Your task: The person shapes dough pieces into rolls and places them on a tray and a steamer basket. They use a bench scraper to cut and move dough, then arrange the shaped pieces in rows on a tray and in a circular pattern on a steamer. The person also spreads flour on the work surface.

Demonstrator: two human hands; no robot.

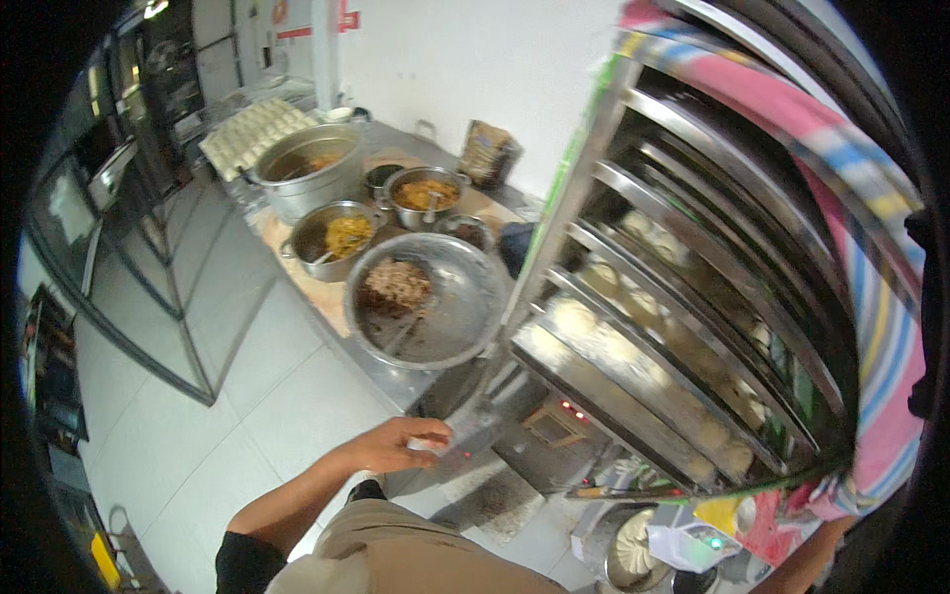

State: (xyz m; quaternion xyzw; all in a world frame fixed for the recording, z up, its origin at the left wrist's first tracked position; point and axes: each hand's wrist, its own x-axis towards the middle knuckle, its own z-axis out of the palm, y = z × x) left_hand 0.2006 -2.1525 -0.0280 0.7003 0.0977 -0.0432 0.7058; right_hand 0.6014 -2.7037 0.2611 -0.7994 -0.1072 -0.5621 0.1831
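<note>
My left hand [412, 444] hangs in front of me over the floor, fingers loosely curled and apart from the thumb; I see nothing held in it. It is nearest to the corner of a metal worktable [412, 382]. On that corner rests a wide metal basin [460, 297] with a brown crumbly filling and a utensil inside. My right forearm [805, 553] reaches up at the lower right to the bunched end of a striped cloth [883, 445]. The cloth hides that hand, so its grip does not show. The cloth drapes along a tray rack [579, 185] holding round dough pieces [575, 318] on metal trays.
Pots of filling [338, 237] and a large aluminium pot [308, 171] stand on the worktable. Behind them lie rows of white dough pieces [256, 134]. A bowl of dough [634, 546] sits below the rack. A glass door [148, 245] is at left, above a tiled floor [274, 379].
</note>
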